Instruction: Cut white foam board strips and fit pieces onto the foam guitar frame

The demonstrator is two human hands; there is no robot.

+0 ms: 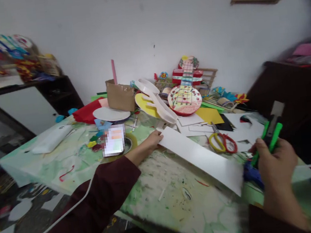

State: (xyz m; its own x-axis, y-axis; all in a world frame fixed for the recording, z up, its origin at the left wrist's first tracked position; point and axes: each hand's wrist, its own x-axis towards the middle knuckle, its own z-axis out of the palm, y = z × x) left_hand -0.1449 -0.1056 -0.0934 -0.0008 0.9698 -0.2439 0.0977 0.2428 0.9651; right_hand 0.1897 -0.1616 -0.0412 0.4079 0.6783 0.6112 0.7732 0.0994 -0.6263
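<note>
A long strip of white card (198, 156) slants over the table, its far-left corner pinched in my left hand (153, 140). Its near end reaches toward the right side. My right hand (277, 160) is closed around a green and black box cutter (272, 133), whose wide blade points up, clear of the card. Just below that hand is a blue object (252, 174), blurred and partly hidden, so its kind is unclear. Scissors with yellow and red handles (222, 142) lie behind the strip, close to its right half.
A phone (113, 140) rests by a roll of tape (130, 142), near my left forearm. Behind stand a cardboard box (121, 95), white plastic spoon shapes (158, 101) and a decorated paper guitar (185, 98). A white cable (70, 208) crosses my left sleeve. Paper scraps litter the table (163, 183).
</note>
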